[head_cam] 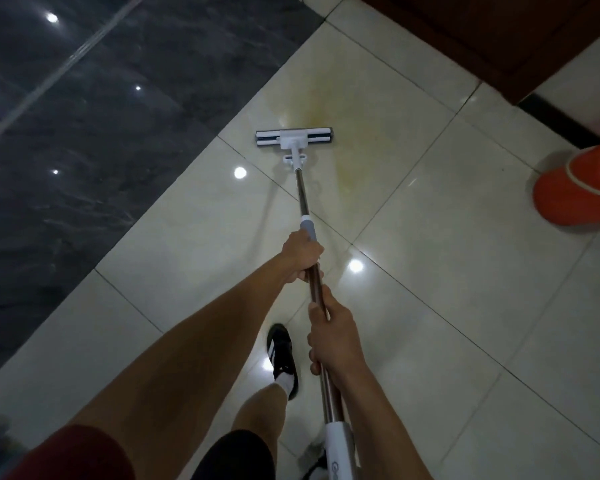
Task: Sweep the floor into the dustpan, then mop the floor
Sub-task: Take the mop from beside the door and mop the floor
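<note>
My right hand (329, 341) — nearest, wrapped around the mop handle (305, 199) — sits behind my left hand (302, 254), likewise clenched. The handle's long axis runs straight ahead to the sponge mop head (294, 138), flat on the tiled floor (447, 271) beside a yellowish stain (329, 123).

I see the white flat mop head (294, 138) resting on the pale glossy tile floor (430, 289), a yellowish wet smear (329, 133) just beyond and right of it. The orange plastic bucket (575, 188) stands at the floor's right edge; the dark marble slab (84, 133) borders its left.
</note>
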Demonstrator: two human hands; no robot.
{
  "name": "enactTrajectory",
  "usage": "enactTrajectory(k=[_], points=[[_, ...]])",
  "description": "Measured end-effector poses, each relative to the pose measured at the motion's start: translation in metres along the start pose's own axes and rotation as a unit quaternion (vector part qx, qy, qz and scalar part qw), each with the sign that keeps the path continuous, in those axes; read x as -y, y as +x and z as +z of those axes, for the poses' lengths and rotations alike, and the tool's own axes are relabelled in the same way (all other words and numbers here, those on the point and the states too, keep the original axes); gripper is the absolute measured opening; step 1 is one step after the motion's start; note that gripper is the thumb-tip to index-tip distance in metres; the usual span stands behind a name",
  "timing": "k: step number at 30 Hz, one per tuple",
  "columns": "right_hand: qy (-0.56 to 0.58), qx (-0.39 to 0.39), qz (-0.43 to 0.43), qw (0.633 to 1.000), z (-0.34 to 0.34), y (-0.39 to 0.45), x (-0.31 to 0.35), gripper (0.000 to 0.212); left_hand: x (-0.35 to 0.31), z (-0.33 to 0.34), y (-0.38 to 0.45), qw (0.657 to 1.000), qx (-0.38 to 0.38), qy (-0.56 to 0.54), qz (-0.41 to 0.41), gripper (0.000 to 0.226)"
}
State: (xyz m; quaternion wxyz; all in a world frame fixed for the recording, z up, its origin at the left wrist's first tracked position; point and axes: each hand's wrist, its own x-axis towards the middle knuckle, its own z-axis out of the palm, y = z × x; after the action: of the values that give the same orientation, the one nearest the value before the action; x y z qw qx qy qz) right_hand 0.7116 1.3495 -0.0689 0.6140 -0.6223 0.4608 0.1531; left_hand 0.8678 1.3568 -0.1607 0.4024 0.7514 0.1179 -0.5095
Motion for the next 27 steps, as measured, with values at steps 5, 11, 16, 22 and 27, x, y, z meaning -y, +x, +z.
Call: enactTrajectory(k=[5,11,16,22,27], points=[[0.003,0.0,0.007,1.0,-0.005,0.051,0.05,0.044,-0.059,-0.018,0.036,1.0,-0.007,0.005,0.002,0.015],[0.012,0.013,0.011,1.0,-0.025,0.107,0.105,0.042,-0.127,-0.028,0.074,1.0,-0.026,0.007,-0.001,0.019],[0.045,0.028,0.031,0.998,-0.037,0.154,0.157,0.041,-0.187,-0.043,0.108,0.999,-0.039,-0.001,-0.003,0.013],[0.045,0.037,0.022,0.998,-0.038,0.207,0.221,0.04,-0.249,-0.072,0.149,0.999,-0.033,-0.015,-0.002,0.019],[0.064,0.023,0.034,0.997,-0.019,0.256,0.275,0.04,-0.297,-0.109,0.192,1.0,-0.024,-0.009,0.013,0.02]])
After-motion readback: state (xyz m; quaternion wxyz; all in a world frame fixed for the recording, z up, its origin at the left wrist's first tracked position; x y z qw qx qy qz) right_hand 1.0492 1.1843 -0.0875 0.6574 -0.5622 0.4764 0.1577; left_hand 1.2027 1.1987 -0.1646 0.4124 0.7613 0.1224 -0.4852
